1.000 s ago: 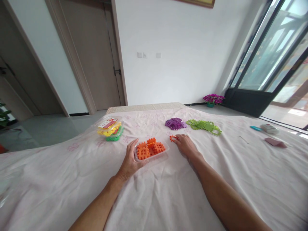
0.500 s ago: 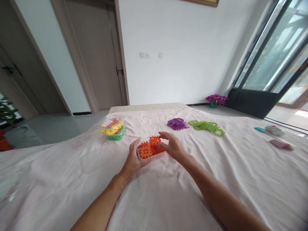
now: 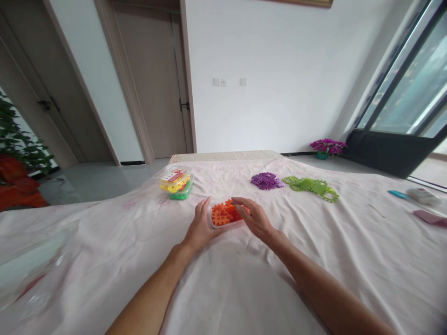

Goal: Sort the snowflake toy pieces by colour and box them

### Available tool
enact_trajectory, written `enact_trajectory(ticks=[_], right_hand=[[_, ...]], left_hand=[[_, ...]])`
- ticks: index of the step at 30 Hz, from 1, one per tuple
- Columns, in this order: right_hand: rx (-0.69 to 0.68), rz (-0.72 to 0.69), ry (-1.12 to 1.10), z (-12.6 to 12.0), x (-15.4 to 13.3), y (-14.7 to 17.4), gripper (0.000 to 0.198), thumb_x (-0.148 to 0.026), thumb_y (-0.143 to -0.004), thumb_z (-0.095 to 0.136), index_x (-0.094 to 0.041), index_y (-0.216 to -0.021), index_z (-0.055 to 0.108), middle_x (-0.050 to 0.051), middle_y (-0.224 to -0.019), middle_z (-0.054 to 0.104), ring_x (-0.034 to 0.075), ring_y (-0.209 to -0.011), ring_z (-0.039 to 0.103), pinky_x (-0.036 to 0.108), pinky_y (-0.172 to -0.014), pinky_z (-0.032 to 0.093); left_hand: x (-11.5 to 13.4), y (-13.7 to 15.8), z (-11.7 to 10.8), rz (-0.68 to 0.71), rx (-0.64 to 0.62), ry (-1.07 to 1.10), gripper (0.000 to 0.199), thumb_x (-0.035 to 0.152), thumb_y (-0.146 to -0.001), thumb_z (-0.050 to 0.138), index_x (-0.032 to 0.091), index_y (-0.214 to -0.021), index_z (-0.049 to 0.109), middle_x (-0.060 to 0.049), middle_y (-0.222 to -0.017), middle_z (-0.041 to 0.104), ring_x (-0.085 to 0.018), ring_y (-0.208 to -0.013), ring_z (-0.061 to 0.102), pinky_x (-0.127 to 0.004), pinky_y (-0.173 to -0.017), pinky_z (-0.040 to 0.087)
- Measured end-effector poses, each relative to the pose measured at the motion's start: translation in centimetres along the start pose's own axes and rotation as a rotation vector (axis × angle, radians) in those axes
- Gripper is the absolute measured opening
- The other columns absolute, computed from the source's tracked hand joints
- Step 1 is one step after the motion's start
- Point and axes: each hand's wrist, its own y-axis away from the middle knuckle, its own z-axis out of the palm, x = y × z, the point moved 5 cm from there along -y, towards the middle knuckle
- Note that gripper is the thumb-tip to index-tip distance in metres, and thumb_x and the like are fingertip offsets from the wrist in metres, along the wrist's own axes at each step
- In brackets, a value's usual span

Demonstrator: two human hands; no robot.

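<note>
A clear plastic box (image 3: 226,226) of orange interlocking blocks (image 3: 220,215) rests on the cloth before me. My left hand (image 3: 202,225) is wrapped round its left side and near edge, thumb along the front. From the right, my right hand (image 3: 256,216) reaches over the box with bent fingers, its thumb and forefinger on an orange block at the top of the heap. The palm and fingers of that hand hide the right part of the box.
Yellow and green pieces fill stacked clear boxes (image 3: 177,183) at the left. Beyond the hands lie a purple pile (image 3: 266,181) and light-green pieces (image 3: 312,186). A blue object (image 3: 398,194), a white pack (image 3: 423,196) and clear plastic packaging (image 3: 33,265) lie on the cloth.
The orange block under my right hand has gone from standing upright to lower in the box, and the fingers have come down with it. The whole view has shifted leftward.
</note>
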Motion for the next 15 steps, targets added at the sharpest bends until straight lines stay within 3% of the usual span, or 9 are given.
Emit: enact_trajectory(ticks=[3,5,10,13,15], right_hand=[[0.167,0.083,0.005,-1.3,2.4,-0.1,0.036,-0.04,-0.098,0.044,-0.025,-0.123,0.065,0.007,-0.111,0.074,0.024,-0.108,0.066,0.043,-0.099,0.049],[0.224,0.128,0.025,-1.8,4.3,0.0,0.036,-0.041,-0.097,0.044,-0.024,-0.121,0.066,0.008,-0.108,0.075,0.025,-0.107,0.067,0.043,-0.098,0.049],[0.232,0.208,0.058,-1.7,8.1,1.0,0.037,-0.039,-0.096,0.043,-0.022,-0.119,0.066,0.009,-0.111,0.074,0.024,-0.106,0.067,0.043,-0.099,0.049],[0.204,0.248,0.089,-1.2,9.2,1.6,0.037,-0.039,-0.094,0.044,-0.021,-0.116,0.068,0.009,-0.114,0.073,0.024,-0.108,0.066,0.042,-0.1,0.049],[0.192,0.268,0.115,-1.0,9.6,1.7,0.036,-0.037,-0.093,0.044,-0.021,-0.113,0.069,0.009,-0.115,0.073,0.024,-0.109,0.066,0.041,-0.101,0.048]], left_hand=[[-1.2,-0.3,-2.5,-0.067,-0.091,-0.142,0.086,0.043,-0.065,0.083,0.02,-0.14,0.048,-0.018,-0.141,0.049,-0.034,-0.136,0.045,-0.05,-0.114,0.035],[-2.2,-0.5,-4.7,-0.124,-0.117,-0.268,0.085,0.042,-0.062,0.082,0.018,-0.138,0.051,-0.018,-0.14,0.053,-0.035,-0.133,0.048,-0.049,-0.111,0.037],[-5.4,-0.7,-9.8,-0.326,-0.237,-0.548,0.09,0.054,-0.062,0.076,0.019,-0.14,0.049,-0.019,-0.145,0.05,-0.037,-0.136,0.044,-0.045,-0.108,0.036],[-7.9,0.1,-12.9,-0.535,-0.245,-0.802,0.108,0.063,-0.051,0.077,0.022,-0.146,0.043,-0.022,-0.157,0.032,-0.046,-0.146,0.023,-0.06,-0.109,0.027],[-9.5,1.0,-14.3,-0.651,-0.292,-0.828,0.112,0.069,-0.053,0.073,0.025,-0.149,0.038,-0.022,-0.156,0.033,-0.047,-0.144,0.025,-0.064,-0.106,0.027]])
